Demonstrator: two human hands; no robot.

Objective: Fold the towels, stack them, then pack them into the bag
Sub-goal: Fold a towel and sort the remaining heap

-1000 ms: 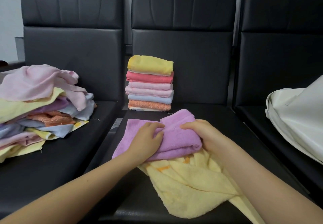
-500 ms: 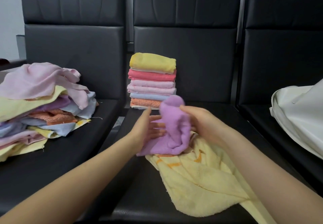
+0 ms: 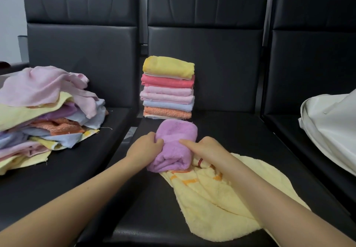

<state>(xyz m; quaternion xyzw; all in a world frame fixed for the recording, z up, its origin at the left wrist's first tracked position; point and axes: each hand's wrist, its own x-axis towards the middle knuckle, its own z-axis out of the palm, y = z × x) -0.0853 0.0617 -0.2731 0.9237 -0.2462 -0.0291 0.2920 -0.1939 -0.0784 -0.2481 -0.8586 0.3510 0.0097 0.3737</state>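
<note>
A purple towel [image 3: 176, 140], folded into a thick bundle, lies on the middle seat. My left hand [image 3: 145, 146] grips its left side and my right hand [image 3: 204, 149] presses on its right side. Its near end rests on a spread pale yellow towel [image 3: 221, 198] with orange stripes. Behind it, against the backrest, stands a neat stack of folded towels [image 3: 167, 90], yellow on top and orange at the bottom. A heap of unfolded towels [image 3: 44, 115] covers the left seat. The white bag [image 3: 331, 127] lies on the right seat.
Three black padded seats [image 3: 231, 131] stand side by side with tall backrests. A narrow gap [image 3: 131, 133] separates the left and middle seats. The bag reaches past the right edge of view.
The purple towel went from half spread, to lifted upright between my hands, to a compact folded bundle lying down on the seat. Both hands moved with it and now hold its sides.
</note>
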